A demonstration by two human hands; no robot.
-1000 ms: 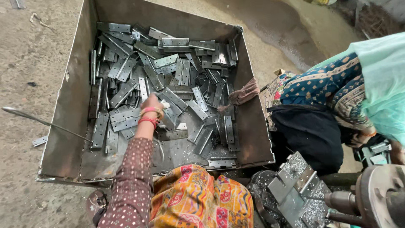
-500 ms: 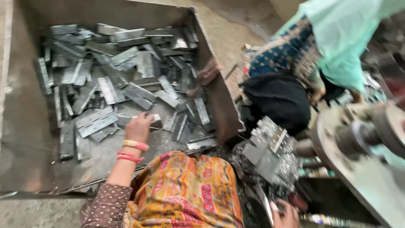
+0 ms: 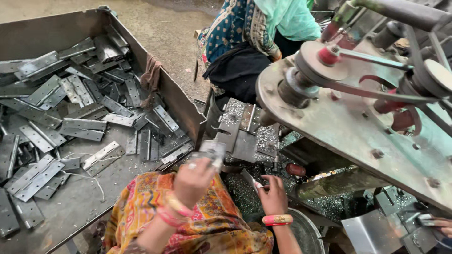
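Observation:
My left hand [image 3: 192, 181], with pink bangles on the wrist, is raised over my lap and shut on a grey metal hinge [image 3: 212, 153], which is blurred by motion. It is just past the near right corner of the big metal bin [image 3: 181, 101]. The bin holds several loose hinge plates [image 3: 84, 129]. My right hand [image 3: 273, 194], with an orange bangle, is low beside the machine's work bed [image 3: 245, 136]. Its fingers are curled and the thumb touches a small metal piece [image 3: 247, 178]. Whether it grips that piece is unclear.
A heavy grey machine [image 3: 358, 127] with a wheel and belt [image 3: 329, 61] fills the right side. Another person in blue patterned cloth and a teal scarf [image 3: 263, 33] sits behind the bed. Metal shavings [image 3: 240, 193] lie under it. Someone's hand [image 3: 442, 226] shows at the lower right.
My left hand has come out of the bin with a hinge and moved right towards the machine. My right hand has come into view. The view has swung right.

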